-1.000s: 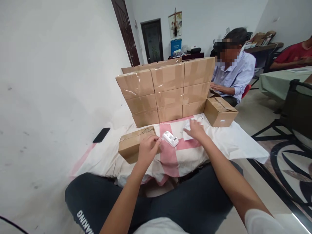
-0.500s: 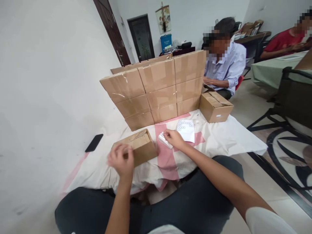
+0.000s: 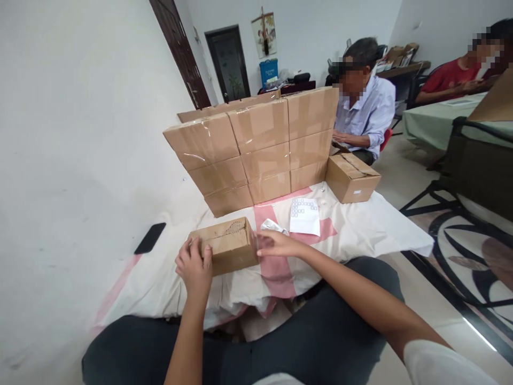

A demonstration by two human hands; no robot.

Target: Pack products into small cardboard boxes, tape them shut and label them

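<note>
A small closed cardboard box (image 3: 234,259) lies on the cloth-covered table in front of me. My left hand (image 3: 195,264) rests against its left end, fingers curved over the top edge. At the opposite end is my right hand (image 3: 278,244), fingers stretched toward the box's side and thumb apart, the fingertips slightly blurred. Whether those fingertips press on the cardboard I cannot tell. Just behind the right hand lies a small white item (image 3: 269,223), partly covered by it. A printed paper sheet (image 3: 305,223) with rows of small squares is to the right.
A wall of taped cardboard boxes (image 3: 264,148) stands along the table's far side. Another closed carton (image 3: 348,187) sits at the right. A black phone (image 3: 150,238) lies by the left wall. A person in a light shirt (image 3: 371,109) sits behind the boxes.
My right hand has left the small white item and moved left to the box's right end, its fingers opening out. My left hand has come down onto the left end.
</note>
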